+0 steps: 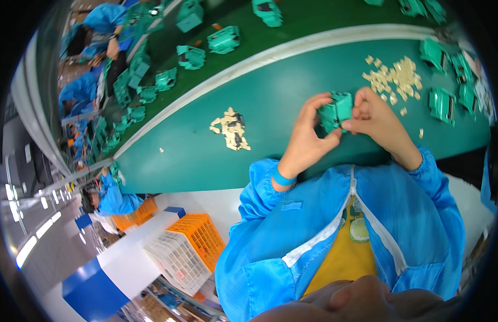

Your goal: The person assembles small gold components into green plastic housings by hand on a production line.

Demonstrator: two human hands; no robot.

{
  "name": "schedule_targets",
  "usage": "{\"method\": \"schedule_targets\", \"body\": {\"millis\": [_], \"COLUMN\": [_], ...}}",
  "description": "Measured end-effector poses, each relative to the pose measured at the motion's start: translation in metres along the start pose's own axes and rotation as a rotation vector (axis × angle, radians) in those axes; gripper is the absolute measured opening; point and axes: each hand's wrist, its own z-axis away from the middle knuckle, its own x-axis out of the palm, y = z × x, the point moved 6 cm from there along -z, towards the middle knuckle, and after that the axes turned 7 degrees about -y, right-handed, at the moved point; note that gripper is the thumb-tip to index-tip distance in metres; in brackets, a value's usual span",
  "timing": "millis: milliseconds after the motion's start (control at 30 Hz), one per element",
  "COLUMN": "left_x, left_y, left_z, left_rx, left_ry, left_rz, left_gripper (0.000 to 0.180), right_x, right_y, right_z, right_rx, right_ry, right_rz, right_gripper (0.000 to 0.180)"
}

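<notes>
Green plastic housing (336, 111) sits clamped between both hands, lifted just above the green bench (206, 155) in front of the person's chest. Judging by the scene, the work on this piece is mid-way: the housing is in hand and being fitted, not yet set down with the finished-looking ones. A large heap of small brass parts (396, 78) lies just beyond the right hand, and a smaller heap (231, 129) lies to the left of the left hand — plenty of stock is left. Several more green housings (442, 104) stand at the bench's right end, and others ride the belt (216, 40) beyond the white edge strip.

Left hand (308, 137) comes up from a blue sleeve, wrist bent, thumb and fingers closed around the housing's left and lower side. Right hand (375, 121) closes on its right side, fingertips pressed at the top edge — whether a brass part is pinched under them I cannot tell. Both forearms angle inward so the hands meet over the piece.
</notes>
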Motion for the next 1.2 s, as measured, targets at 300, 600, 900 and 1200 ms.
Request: {"method": "schedule_targets", "body": {"millis": [300, 600, 900, 1200], "left_x": [0.007, -0.015, -0.139, -0.139], "left_y": [0.037, 0.042, -0.024, -0.049], "left_z": [-0.012, 0.018, 0.146, 0.134], "left_rx": [0.355, 0.467, -0.243, -0.353], "left_ry": [0.308, 0.418, 0.836, 0.881], "left_rz": [-0.452, -0.442, -0.629, -0.659], "left_gripper": [0.067, 0.047, 0.014, 0.021], "right_x": [-0.007, -0.117, -0.101, 0.030], "right_y": [-0.027, -0.096, -0.103, -0.050], "right_z": [-0.003, -0.186, -0.192, -0.037], "right_rx": [-0.182, -0.070, -0.395, -0.408], "right_ry": [0.154, 0.162, 0.457, 0.011], "right_rz": [0.176, 0.365, 1.183, 0.887], "right_gripper": [0.038, 0.060, 0.060, 0.021]}}
